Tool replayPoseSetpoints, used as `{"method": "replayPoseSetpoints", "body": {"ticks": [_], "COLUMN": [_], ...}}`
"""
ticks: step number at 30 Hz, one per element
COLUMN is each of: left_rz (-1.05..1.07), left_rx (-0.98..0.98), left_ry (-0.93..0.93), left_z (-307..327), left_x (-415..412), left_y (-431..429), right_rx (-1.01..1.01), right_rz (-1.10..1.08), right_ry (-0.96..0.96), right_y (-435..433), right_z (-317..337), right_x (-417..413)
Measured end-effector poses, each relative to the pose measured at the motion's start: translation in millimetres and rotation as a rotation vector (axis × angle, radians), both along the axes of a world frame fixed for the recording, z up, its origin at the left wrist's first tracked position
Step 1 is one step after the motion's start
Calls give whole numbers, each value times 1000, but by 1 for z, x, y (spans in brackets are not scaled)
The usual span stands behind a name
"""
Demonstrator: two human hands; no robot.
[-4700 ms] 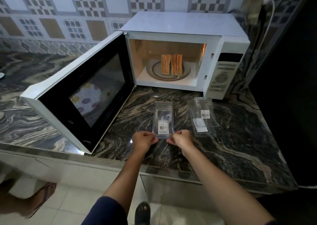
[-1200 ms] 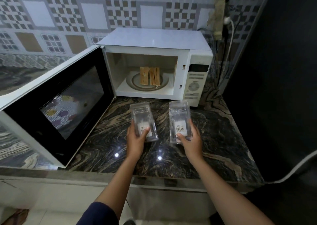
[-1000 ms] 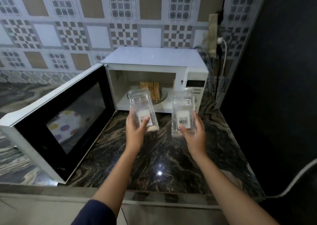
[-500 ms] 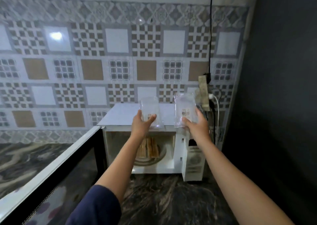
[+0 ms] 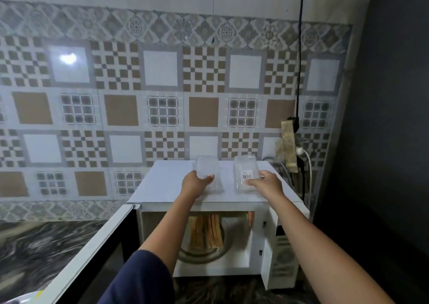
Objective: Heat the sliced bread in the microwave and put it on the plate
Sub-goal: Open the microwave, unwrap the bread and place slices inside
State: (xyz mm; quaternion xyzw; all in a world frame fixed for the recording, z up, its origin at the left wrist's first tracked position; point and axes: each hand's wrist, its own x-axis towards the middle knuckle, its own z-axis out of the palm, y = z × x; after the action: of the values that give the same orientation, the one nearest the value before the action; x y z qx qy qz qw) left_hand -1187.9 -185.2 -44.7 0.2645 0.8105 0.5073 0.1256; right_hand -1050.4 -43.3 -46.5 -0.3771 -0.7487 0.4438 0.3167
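Both arms reach over the microwave [image 5: 176,183], door [image 5: 90,255] swung open to my left. Left hand [image 5: 195,184] grips a clear tub [image 5: 207,172]; fingers [image 5: 207,178] wrap its near end, thumb on the left side. Right hand [image 5: 264,183] grips a second clear tub [image 5: 246,171], the one with a barcode label facing me; fingers pinch its near edge. Both tubs sit at the microwave's top, side by side, a gap between them. Cannot tell whether they touch the top or hang just above it.

Bread [image 5: 205,231]: slices standing on edge on the turntable [image 5: 202,256] inside the open cavity, behind my left forearm. Dark marbled table [image 5: 27,245] below. Tiled wall behind. Cable [image 5: 300,48] drops to a socket strip at right.
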Motion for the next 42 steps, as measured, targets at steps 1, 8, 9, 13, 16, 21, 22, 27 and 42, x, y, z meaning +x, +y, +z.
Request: {"method": "replayPoseSetpoints", "body": {"ticks": [1, 8, 9, 13, 16, 21, 22, 27, 42], "left_rz": [-1, 21, 19, 26, 45, 120, 129, 142, 552], "left_rx": [7, 7, 16, 45, 62, 168, 180, 192, 212], "left_ry": [-2, -6, -11, -9, 17, 25, 26, 53, 424], "left_z": [0, -3, -4, -4, -4, -3, -2, 8, 49], "left_x": [-2, -19, -21, -21, -16, -5, -3, 10, 98], "left_y": [2, 8, 8, 8, 8, 3, 0, -21, -206], "right_rx": [11, -42, -52, -71, -75, -91, -89, -18, 204], "right_rz": [-12, 42, 53, 80, 76, 46, 45, -28, 371], "right_ry": [-20, -36, -37, -52, -67, -37, -31, 29, 187], "right_y": [1, 11, 12, 17, 16, 4, 2, -12, -173], "right_z": [-1, 1, 2, 4, 4, 6, 6, 14, 25], "right_x": [-3, -13, -13, -12, -10, 3, 6, 23, 25]}}
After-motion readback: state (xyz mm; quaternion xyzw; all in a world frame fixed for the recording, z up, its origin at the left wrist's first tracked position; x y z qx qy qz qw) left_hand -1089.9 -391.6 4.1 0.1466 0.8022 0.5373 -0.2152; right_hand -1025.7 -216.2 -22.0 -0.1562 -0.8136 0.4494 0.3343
